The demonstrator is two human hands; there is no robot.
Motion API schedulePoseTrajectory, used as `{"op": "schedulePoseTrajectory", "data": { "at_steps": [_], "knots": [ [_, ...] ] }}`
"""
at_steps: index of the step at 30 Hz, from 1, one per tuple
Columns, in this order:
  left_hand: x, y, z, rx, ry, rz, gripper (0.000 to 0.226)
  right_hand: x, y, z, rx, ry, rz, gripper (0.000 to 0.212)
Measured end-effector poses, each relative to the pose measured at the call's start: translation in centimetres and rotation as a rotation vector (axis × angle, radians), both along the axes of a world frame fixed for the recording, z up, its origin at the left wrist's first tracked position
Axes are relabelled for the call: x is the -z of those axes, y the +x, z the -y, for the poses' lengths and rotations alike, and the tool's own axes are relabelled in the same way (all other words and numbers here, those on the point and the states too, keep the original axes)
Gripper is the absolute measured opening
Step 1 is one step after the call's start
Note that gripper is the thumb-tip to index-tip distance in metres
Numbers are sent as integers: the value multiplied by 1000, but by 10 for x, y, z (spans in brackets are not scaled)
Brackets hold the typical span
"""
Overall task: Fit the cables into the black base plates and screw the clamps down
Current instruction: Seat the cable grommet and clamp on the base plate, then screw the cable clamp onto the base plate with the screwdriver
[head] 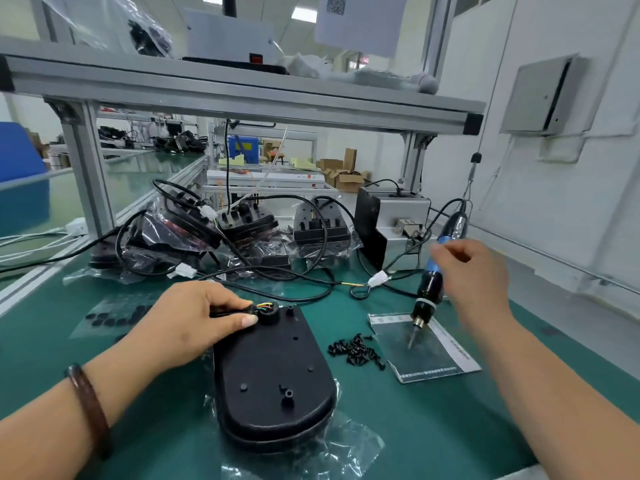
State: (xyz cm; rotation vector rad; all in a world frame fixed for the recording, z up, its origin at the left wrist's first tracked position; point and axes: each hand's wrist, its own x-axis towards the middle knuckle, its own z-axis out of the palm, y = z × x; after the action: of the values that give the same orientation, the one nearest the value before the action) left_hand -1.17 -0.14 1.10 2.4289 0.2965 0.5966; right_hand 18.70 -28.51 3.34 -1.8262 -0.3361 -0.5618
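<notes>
Closest in, lying flat on a clear bag (349, 452) on the green mat (450, 427): a black base plate (270, 368). At its far end, a cable (258, 305) with little coloured wires, pinched by the left hand (187, 317). Just to the right, a pile of black screws (356, 351). Beside that, a flat packet (436, 358), with the tip of a blue and black screwdriver (429, 285) over it, gripped by the right hand (474, 271). Farther back, more black plates (249, 223) in bags.

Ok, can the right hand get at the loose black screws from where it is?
Probably yes: the screws lie uncovered on the mat beside the base plate; only the electric screwdriver stands between them and the right hand.
</notes>
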Motion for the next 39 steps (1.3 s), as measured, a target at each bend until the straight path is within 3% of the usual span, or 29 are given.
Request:
{"op": "schedulePoseTrajectory", "data": {
  "at_steps": [1,3,6,10,14,19,21,24,26,30,39],
  "knots": [
    [0,0,0,-1,0,-2,12,1,13,7,61,127,-90,9],
    [0,0,0,-3,5,-6,11,4,35,16,70,284,-344,29],
    [1,0,1,0,13,1,11,11,47,13,-91,316,-662,50],
    [1,-3,1,2,18,5,12,19,47,-6,-254,406,-770,43],
    [2,-2,2,-4,24,15,13,20,49,-20,-321,609,-762,34],
    [6,-1,-1,-2,27,32,14,13,43,-24,-284,709,-574,31],
    [6,-2,-1,13,31,43,14,-2,34,-22,-347,766,-492,25],
    [5,-1,-1,25,52,54,16,-27,15,-24,-498,821,-390,33],
    [5,-1,-1,23,57,48,12,-44,2,-30,-602,819,-340,41],
    [6,-2,-1,8,74,43,16,-70,-24,-54,-780,759,-307,18],
    [6,-3,1,-10,68,36,22,-89,-77,-119,-1014,654,-287,27]
  ]
}}
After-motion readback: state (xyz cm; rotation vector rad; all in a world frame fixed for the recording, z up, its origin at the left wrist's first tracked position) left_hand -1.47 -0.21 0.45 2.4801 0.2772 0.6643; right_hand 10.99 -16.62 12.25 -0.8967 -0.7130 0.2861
